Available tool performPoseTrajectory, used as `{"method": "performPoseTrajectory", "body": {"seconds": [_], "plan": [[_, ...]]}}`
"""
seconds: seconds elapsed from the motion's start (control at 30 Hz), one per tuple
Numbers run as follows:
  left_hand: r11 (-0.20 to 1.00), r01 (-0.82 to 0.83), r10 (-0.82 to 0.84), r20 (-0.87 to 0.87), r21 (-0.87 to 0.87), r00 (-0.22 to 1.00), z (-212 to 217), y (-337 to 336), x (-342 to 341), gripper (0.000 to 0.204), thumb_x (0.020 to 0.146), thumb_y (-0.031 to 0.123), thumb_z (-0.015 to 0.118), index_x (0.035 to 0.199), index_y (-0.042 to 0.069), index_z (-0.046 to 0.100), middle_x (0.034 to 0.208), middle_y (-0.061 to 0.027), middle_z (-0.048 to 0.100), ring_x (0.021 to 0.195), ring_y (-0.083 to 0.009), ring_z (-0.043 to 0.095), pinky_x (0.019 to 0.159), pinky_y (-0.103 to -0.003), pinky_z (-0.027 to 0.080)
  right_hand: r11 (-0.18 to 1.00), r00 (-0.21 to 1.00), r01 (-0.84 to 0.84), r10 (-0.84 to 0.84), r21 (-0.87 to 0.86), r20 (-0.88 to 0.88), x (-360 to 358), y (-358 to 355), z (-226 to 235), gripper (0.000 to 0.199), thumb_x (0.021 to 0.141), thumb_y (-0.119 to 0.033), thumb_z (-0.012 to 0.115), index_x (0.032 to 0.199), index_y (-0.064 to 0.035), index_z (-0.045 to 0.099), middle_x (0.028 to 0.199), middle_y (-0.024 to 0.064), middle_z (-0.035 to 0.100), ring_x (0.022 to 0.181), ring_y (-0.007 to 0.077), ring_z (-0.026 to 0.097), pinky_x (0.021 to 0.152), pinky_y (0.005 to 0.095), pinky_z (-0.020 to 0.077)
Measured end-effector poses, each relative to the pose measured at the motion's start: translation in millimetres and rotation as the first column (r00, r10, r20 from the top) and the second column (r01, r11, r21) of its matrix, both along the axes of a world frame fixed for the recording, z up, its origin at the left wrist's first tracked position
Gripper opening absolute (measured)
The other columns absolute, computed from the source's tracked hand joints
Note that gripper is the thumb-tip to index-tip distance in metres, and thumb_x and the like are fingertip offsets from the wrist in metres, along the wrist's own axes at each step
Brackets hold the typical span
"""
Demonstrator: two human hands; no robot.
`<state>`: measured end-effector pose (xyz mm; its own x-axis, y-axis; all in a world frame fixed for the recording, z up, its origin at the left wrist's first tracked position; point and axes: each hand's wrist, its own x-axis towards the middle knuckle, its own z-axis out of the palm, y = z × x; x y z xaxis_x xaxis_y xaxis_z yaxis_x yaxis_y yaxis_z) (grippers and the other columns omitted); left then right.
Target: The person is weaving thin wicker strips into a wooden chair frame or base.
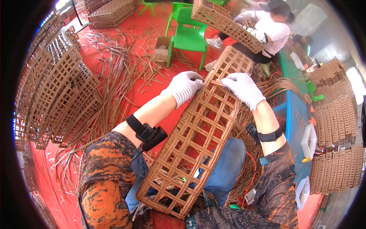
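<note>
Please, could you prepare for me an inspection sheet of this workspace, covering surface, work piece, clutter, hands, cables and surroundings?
Surface: red sheet-like floor covering, partly hidden under scraps.
Work piece: long, brown, woven openwork frame, slanting above the knees; contact with the lap unclear.
Clutter: loose, flat brown strips strewn on the floor.
Hands: left hand in a whitish knitted glove at the frame's left edge; right hand, gloved alike, at its right side; exact grips unclear.
Cables: thin red cord beside the right knee.
Surroundings: green plastic chair ahead; seated co-worker with a similar brown frame; stacked brown woven frames at both sides.
</note>
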<state>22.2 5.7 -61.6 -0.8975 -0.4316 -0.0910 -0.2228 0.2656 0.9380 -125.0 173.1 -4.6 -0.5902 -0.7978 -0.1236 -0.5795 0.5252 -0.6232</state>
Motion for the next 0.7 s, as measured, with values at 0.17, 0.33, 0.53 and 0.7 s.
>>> {"method": "performPoseTrajectory", "body": {"seconds": [0.17,0.33,0.53,0.7], "plan": [[0.989,-0.006,0.012,-0.045,0.15,0.999,3.2,5.0,-3.9,0.031,0.09,0.028,0.065,0.108,0.003,0.069,0.088,-0.0043,0.067,0.072,-0.0116,0.059,0.065,-0.028,0.049,0.99,0.977,0.03,-0.059,-0.139,-0.206,11.4,-8.5,-10.0,0.034,0.088,-0.033,0.063,0.081,-0.0002,0.069,0.068,0.0156,0.064,0.064,0.0271,0.062,0.069,0.0402,0.0495],[0.958,-0.05,0.054,-0.007,0.281,0.999,5.7,-5.2,-18.6,0.024,0.089,0.03,0.068,0.094,0.006,0.071,0.079,-0.0016,0.066,0.066,-0.0101,0.058,0.056,-0.027,0.045,0.986,0.958,0.002,-0.049,-0.165,-0.283,16.7,-10.0,-11.4,0.031,0.087,-0.032,0.068,0.086,-0.0011,0.07,0.076,0.0152,0.068,0.072,0.0263,0.066,0.071,0.0388,0.0515],[0.951,-0.093,0.101,-0.014,0.294,0.995,-5.8,-19.3,-43.4,0.02,0.087,0.027,0.07,0.087,0.007,0.069,0.07,-0.0022,0.063,0.059,-0.0117,0.057,0.053,-0.027,0.045,0.951,0.913,-0.094,-0.035,-0.293,-0.406,16.6,-14.6,-3.3,0.025,0.085,-0.03,0.072,0.089,-0.0051,0.071,0.085,0.0094,0.065,0.074,0.0231,0.065,0.07,0.0356,0.0519],[0.852,-0.177,0.22,-0.03,0.492,0.975,-10.1,-24.5,-53.9,0.021,0.089,0.028,0.068,0.084,0.008,0.068,0.069,-0.002,0.062,0.057,-0.0115,0.056,0.051,-0.028,0.044,0.961,0.847,-0.186,0.051,-0.205,-0.529,18.3,-26.7,-4.5,0.023,0.085,-0.029,0.07,0.094,-0.0084,0.072,0.089,0.0119,0.065,0.086,0.028,0.064,0.079,0.0374,0.0505]]}}
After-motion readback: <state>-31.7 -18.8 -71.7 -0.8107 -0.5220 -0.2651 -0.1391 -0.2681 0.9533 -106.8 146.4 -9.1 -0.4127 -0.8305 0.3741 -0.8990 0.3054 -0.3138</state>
